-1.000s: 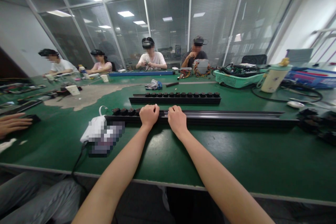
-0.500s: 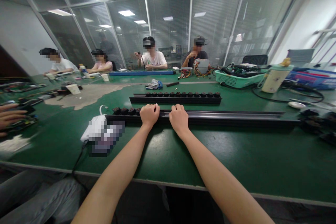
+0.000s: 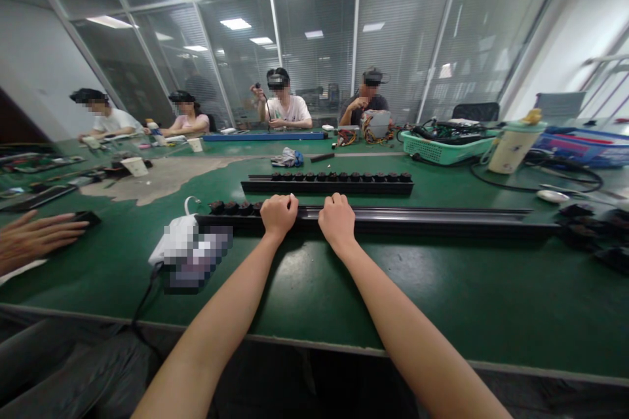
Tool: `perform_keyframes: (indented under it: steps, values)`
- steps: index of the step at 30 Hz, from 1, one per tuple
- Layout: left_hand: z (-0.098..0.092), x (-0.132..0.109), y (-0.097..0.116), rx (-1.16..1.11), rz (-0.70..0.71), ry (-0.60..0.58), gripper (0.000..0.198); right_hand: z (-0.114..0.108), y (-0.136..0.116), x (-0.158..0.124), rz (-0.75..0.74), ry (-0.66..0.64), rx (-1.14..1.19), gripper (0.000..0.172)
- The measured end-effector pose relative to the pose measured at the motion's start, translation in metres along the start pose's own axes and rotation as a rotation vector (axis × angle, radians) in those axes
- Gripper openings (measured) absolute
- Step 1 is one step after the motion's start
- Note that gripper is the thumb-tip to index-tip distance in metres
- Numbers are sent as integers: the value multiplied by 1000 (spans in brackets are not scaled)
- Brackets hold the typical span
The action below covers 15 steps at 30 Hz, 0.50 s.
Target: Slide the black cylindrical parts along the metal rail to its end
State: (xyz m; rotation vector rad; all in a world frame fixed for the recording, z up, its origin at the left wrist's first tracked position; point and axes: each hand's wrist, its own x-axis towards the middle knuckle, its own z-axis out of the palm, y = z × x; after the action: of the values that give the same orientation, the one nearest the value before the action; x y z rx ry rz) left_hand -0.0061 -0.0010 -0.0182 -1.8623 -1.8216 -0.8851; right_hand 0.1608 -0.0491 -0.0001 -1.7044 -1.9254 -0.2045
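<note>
A long black metal rail [image 3: 442, 219] lies crosswise on the green table in front of me. Several small black round parts [image 3: 230, 208] sit in a row in its left end. My left hand [image 3: 279, 215] is closed over the rail just right of that row, its thumb on top. A short way to the right, my right hand [image 3: 337, 219] is curled over the same rail, fingers bent across its top. Any small part under either hand is hidden. Behind lies a shorter black rail [image 3: 327, 188], with a row of similar black parts along it.
A white device [image 3: 174, 241] with a cable and a blurred flat item [image 3: 199, 268] lie left of my forearm. Loose black parts [image 3: 590, 226] lie at the right. Another person's hand [image 3: 44, 239] reaches in at the left. A green basket [image 3: 447, 147] and a cup [image 3: 515, 147] stand farther back.
My right hand has shifted slightly right along the rail; my left hand stays closed on it. The neighbour's hand at the left has moved farther in, now on a dark object.
</note>
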Motion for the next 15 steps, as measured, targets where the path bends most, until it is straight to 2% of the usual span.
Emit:
perform_keyframes:
  steps: [15]
  values:
    - [0, 0, 2, 47, 1, 11, 51, -5, 2, 1, 23, -9, -23, 26]
